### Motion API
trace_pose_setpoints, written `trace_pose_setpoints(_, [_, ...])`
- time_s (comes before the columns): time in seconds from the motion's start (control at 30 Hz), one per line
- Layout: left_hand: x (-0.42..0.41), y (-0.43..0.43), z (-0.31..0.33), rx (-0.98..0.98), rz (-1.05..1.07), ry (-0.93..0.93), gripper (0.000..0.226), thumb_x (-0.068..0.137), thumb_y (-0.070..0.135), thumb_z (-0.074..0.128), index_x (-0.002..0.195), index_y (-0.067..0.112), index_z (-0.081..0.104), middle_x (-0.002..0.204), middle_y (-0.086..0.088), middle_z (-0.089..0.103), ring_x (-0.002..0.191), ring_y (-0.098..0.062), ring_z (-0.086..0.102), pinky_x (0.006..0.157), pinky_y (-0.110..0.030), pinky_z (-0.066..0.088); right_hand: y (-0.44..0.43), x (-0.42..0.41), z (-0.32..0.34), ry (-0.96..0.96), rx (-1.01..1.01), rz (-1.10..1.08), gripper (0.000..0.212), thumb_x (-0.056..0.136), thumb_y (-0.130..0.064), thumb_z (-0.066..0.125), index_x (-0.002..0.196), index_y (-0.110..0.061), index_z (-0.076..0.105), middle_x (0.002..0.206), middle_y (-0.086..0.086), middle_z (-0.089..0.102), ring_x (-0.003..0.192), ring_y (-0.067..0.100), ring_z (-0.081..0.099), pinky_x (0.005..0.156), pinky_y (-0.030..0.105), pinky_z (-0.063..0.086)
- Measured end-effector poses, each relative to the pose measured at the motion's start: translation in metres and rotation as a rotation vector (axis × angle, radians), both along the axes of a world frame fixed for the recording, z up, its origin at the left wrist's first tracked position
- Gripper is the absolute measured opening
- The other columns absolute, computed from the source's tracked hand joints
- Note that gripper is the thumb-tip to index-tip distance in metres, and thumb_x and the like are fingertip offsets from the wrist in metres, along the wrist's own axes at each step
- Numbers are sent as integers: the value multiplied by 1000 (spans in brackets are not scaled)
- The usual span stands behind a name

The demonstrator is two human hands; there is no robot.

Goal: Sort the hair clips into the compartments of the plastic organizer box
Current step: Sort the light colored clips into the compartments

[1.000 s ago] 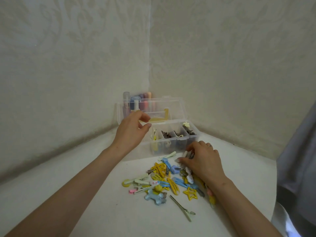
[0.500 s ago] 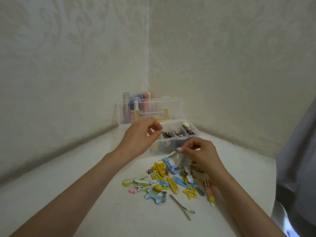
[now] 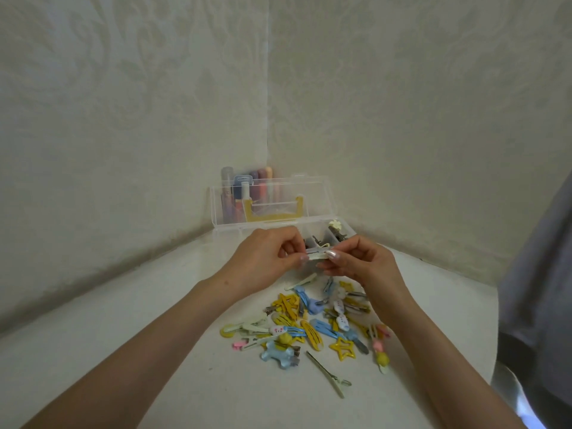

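Note:
A pale green hair clip (image 3: pixel 318 256) is held between both hands just in front of the clear plastic organizer box (image 3: pixel 346 235). My left hand (image 3: pixel 266 258) pinches its left end and my right hand (image 3: pixel 362 261) pinches its right end. The box stands open with its lid (image 3: pixel 312 196) upright; dark clips and a white flower clip (image 3: pixel 335 225) lie in its right compartments. My hands hide the left compartments. A pile of yellow, blue and green hair clips (image 3: pixel 312 323) lies on the white table below my hands.
Several coloured tubes and bottles (image 3: pixel 244 193) stand behind the lid in the wall corner. A long thin clip (image 3: pixel 328 373) lies alone nearest to me. Grey fabric (image 3: pixel 538 305) hangs at the right edge. The table (image 3: pixel 123 320) meets the walls at left and back.
My right hand lifted a pale green clip from the pile. My left hand came down from the box to meet it, and both now pinch the clip.

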State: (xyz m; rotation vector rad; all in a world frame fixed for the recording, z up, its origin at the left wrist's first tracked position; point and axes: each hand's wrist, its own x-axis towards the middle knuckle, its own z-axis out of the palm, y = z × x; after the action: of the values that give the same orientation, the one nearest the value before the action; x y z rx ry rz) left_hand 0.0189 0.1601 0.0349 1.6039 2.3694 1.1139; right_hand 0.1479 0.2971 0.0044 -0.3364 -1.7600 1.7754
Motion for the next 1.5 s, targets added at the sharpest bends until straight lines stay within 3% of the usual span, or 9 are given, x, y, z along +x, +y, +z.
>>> trace_pose_setpoints(0.1, [-6, -2, 5, 87, 57, -2, 7, 83, 19, 64, 77, 21, 61, 74, 5, 68, 72, -12, 59, 72, -28, 47, -3, -3, -4, -40, 133, -84, 5, 81, -9, 68, 86, -11, 68, 83, 9, 73, 78, 22, 69, 69, 26, 54])
trace_pose_setpoints(0.23, [-22, -7, 13, 241, 170, 1, 9, 83, 17, 65, 76, 21, 60, 71, 6, 66, 64, -7, 54, 62, -11, 39, -4, -11, -22, -273, 789, -253, 14, 82, -18, 68, 92, -27, 67, 86, -18, 66, 82, 3, 58, 71, 15, 42])
trace_pose_setpoints(0.33, [-35, -11, 14, 317, 272, 17, 6, 81, 17, 65, 77, 18, 61, 69, 9, 61, 64, -7, 51, 57, -7, 36, 1, -17, -34, -370, 1110, -245, 21, 82, -15, 64, 100, -23, 70, 97, -6, 66, 94, 16, 54, 76, 22, 35])
trace_pose_setpoints(0.5, [-51, -12, 5, 323, 334, -29, 4, 82, 15, 65, 79, 14, 64, 73, 0, 63, 64, -9, 52, 61, -8, 36, 1, -19, -38, -457, 1255, -273, 20, 81, -16, 63, 100, -19, 68, 100, 3, 63, 99, 28, 52, 78, 34, 34])
trace_pose_setpoints(0.67, [-53, -7, -3, 274, 329, -63, 13, 90, 14, 55, 84, 12, 66, 69, 6, 61, 63, 3, 54, 66, -14, 40, 1, -18, -36, -509, 1238, -294, 13, 82, -19, 59, 94, -21, 63, 103, -2, 59, 102, 22, 49, 76, 28, 27])
trace_pose_setpoints(1.0, [-51, 0, -7, 189, 302, -27, 16, 89, 20, 58, 102, 17, 65, 90, 6, 62, 75, -9, 54, 70, -20, 38, 0, -16, -30, -509, 1193, -272, 8, 83, -23, 60, 91, -22, 62, 97, -8, 61, 97, 17, 48, 79, 29, 29])
trace_pose_setpoints(1.17, [-44, -1, 0, 212, 284, -7, 9, 87, 18, 60, 95, 17, 65, 82, 10, 60, 74, -10, 55, 68, -16, 40, -6, -12, -22, -355, 913, -214, 6, 81, -19, 67, 83, -25, 65, 75, -20, 57, 84, 8, 53, 81, 29, 40])
trace_pose_setpoints(1.3, [-31, -1, 2, 153, 97, 14, 3, 84, 17, 65, 86, 17, 67, 79, 8, 65, 67, -2, 53, 62, -5, 38, -11, -10, -14, -244, 691, -208, 6, 81, -16, 68, 81, -22, 67, 76, -15, 62, 79, -3, 53, 69, 9, 39])
trace_pose_setpoints(1.5, [-21, -1, 2, 70, -124, 7, 6, 79, 17, 70, 84, 13, 70, 77, 9, 64, 69, -1, 50, 62, -8, 37, -12, -9, -11, -156, 541, -183, 14, 82, -12, 68, 78, -26, 67, 76, -12, 66, 71, -4, 55, 66, 8, 41])
